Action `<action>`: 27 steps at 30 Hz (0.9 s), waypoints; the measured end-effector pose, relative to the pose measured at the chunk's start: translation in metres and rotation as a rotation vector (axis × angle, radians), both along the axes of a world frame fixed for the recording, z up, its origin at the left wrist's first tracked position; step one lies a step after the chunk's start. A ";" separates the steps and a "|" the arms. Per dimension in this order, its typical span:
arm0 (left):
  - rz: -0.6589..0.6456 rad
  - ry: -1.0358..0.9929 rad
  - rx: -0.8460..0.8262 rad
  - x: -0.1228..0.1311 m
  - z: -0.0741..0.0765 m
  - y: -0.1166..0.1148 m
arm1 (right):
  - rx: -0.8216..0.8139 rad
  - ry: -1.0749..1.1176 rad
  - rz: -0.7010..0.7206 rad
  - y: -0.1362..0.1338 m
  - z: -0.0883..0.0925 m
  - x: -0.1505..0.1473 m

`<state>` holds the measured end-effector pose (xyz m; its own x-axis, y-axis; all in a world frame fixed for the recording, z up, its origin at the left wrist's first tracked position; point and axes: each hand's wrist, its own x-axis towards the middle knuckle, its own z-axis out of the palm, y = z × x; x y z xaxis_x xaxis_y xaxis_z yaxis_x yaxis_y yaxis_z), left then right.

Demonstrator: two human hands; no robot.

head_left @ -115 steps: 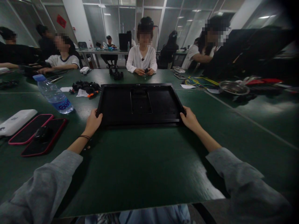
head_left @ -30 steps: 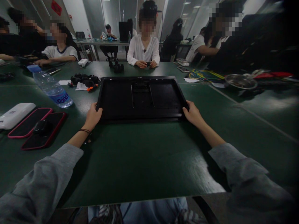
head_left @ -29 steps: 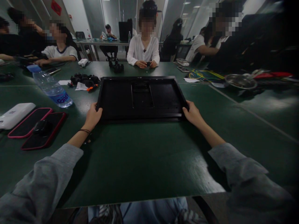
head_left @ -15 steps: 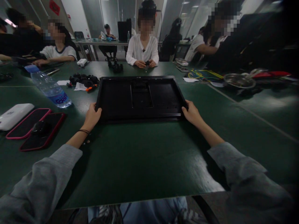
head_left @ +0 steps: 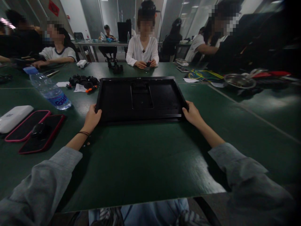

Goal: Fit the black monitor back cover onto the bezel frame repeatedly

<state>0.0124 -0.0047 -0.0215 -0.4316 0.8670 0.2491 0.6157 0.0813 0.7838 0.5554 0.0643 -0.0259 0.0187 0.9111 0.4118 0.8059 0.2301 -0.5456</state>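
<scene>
A wide black monitor housing lies across the green table in front of me, its shallow hollow side facing up and a recessed section at its middle. My left hand grips its left edge, thumb on top. On the opposite edge, my right hand is closed in the same way. The fingertips of both hands are hidden beneath the housing. A few tiny parts lie by my left wrist, too small to name.
To the left stand a tilted-looking water bottle, two red-edged phones and a white device. Black parts lie beyond. A metal bowl and yellow cables sit right. A person sits opposite; others sit nearby.
</scene>
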 end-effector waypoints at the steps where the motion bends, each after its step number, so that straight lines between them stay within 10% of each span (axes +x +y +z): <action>1: 0.001 0.000 -0.001 0.000 0.000 0.000 | -0.005 0.005 -0.001 -0.001 0.001 -0.001; 27: 0.005 -0.018 -0.023 0.001 0.001 -0.001 | 0.002 -0.001 -0.007 -0.003 0.002 -0.002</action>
<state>0.0136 -0.0060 -0.0201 -0.4402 0.8702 0.2214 0.6014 0.1026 0.7923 0.5537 0.0608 -0.0239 0.0246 0.9102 0.4135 0.8078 0.2255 -0.5445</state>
